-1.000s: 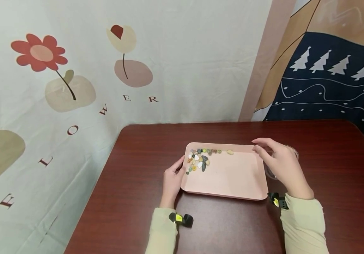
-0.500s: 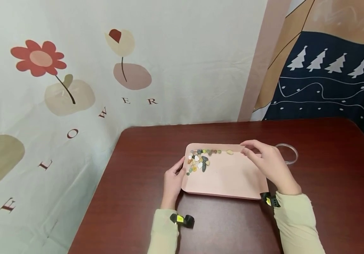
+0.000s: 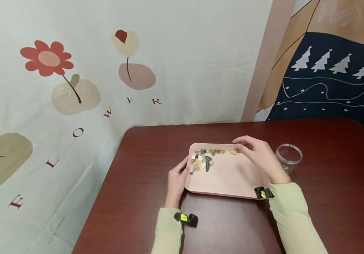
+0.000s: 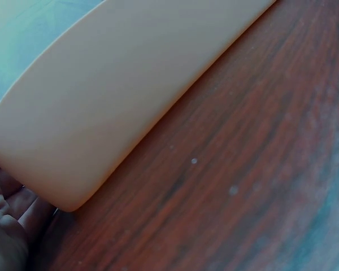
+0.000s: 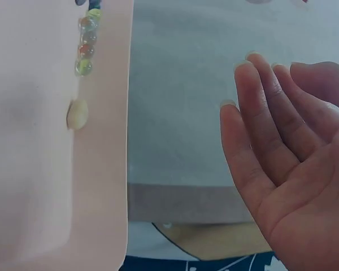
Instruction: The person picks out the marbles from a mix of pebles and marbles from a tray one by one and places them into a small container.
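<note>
A pink rectangular tray (image 3: 226, 180) lies on the table. At its left end my left hand (image 3: 176, 181) holds the rim, with the thumb at the edge; in the left wrist view its fingers (image 4: 31, 212) lie against the tray's outer wall. Small coloured pebbles (image 3: 207, 165) cluster in the tray's left part. A row of glassy round beads (image 5: 86, 51) runs along the far wall. Beyond its end sits a pale oval pebble (image 5: 77, 114). My right hand (image 3: 259, 155) hovers over the far right of the tray, fingertips close to that pebble, nothing in its grasp.
A round clear jar (image 3: 289, 154) with a little in its bottom stands on the dark wooden table (image 3: 131, 197), right of the tray and partly behind my right wrist. Printed cloth (image 3: 198, 70) hangs behind the table.
My right hand has moved left from the jar to over the tray, near the pale pebble. The jar shows more fully now. My left hand stays at the tray's left end.
</note>
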A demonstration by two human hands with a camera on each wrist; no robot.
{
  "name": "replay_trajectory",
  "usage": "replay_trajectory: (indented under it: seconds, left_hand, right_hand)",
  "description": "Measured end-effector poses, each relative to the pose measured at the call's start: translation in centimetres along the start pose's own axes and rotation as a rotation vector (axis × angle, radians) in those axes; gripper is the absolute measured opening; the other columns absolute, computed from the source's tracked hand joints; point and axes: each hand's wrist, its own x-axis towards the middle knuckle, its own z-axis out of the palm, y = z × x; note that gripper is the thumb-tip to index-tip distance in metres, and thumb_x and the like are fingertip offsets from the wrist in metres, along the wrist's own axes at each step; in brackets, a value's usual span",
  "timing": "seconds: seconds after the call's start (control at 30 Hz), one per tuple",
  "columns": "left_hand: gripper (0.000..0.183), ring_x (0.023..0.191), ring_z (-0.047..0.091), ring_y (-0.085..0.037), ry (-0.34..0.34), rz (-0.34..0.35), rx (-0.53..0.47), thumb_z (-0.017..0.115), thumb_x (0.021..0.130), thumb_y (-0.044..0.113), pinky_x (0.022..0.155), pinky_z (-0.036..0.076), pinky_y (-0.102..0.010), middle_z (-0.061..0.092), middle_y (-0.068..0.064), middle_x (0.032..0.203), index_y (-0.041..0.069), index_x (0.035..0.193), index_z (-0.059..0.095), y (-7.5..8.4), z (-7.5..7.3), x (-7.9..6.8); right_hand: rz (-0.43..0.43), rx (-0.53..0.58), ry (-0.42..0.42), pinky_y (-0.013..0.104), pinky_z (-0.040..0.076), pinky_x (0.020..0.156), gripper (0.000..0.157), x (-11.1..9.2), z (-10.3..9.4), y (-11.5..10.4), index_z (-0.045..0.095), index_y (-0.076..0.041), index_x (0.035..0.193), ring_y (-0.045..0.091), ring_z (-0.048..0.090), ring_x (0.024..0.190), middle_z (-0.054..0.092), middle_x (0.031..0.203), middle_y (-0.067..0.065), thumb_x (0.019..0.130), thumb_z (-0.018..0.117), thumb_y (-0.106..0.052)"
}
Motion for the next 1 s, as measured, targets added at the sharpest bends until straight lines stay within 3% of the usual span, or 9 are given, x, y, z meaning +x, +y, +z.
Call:
replay_trajectory:
  seconds: [0.17,0.43,0.57,0.73,0.87,1.0]
  left_hand:
    - [0.035,0.100,0.056,-0.009,-0.007,0.047,-0.002,0.059,0.084,0.010,0.080,0.047,-0.027,0.058,0.005,0.115,0.022,0.117,0.061,-0.1,-0.2,0.1]
    - [0.035,0.102,0.055,-0.008,-0.010,0.040,-0.008,0.059,0.084,0.010,0.081,0.046,-0.028,0.058,0.006,0.116,0.023,0.117,0.061,-0.1,-0.4,0.1]
    - [0.034,0.102,0.055,-0.009,-0.011,0.027,-0.010,0.059,0.085,0.012,0.081,0.047,-0.029,0.058,0.006,0.116,0.027,0.116,0.061,-0.1,-0.4,0.1]
    - [0.034,0.103,0.055,-0.013,-0.015,0.024,-0.023,0.059,0.085,0.012,0.082,0.046,-0.032,0.057,0.004,0.117,0.021,0.118,0.060,0.0,-0.4,0.1]
    - [0.035,0.102,0.056,-0.017,-0.022,0.026,-0.021,0.058,0.085,0.009,0.080,0.047,-0.032,0.057,0.001,0.117,0.017,0.119,0.059,0.7,-0.4,-0.2]
    - [0.036,0.102,0.057,-0.019,-0.018,0.026,-0.014,0.057,0.085,0.005,0.079,0.047,-0.033,0.058,-0.003,0.117,0.013,0.120,0.059,2.0,-0.7,-0.7]
  right_hand:
    - [0.011,0.023,-0.022,0.039,0.047,0.078,0.028,0.8,0.3,0.0,0.060,-0.022,0.109,0.015,0.058,0.089,0.064,0.093,-0.003,0.087,0.053,-0.038]
    - [0.006,0.172,-0.072,0.036,0.049,0.076,0.027,2.4,1.1,0.9,0.059,-0.014,0.111,0.019,0.060,0.084,0.063,0.091,0.005,0.090,0.052,-0.029]
    - [0.042,0.229,-0.110,0.038,0.050,0.074,0.027,3.0,1.7,1.5,0.058,-0.012,0.112,0.026,0.060,0.082,0.063,0.091,0.009,0.090,0.052,-0.026]
    - [0.098,0.241,-0.134,0.035,0.050,0.071,0.029,3.6,2.7,2.2,0.058,-0.008,0.113,0.026,0.059,0.079,0.062,0.089,0.012,0.090,0.052,-0.026]
    - [0.138,0.216,-0.146,0.034,0.050,0.066,0.027,4.0,3.2,2.6,0.059,-0.008,0.111,0.023,0.056,0.072,0.062,0.083,0.012,0.090,0.052,-0.023]
    - [0.145,0.233,-0.213,0.033,0.049,0.064,0.026,4.3,3.8,2.9,0.058,-0.005,0.111,0.024,0.057,0.073,0.063,0.082,0.011,0.091,0.051,-0.018]
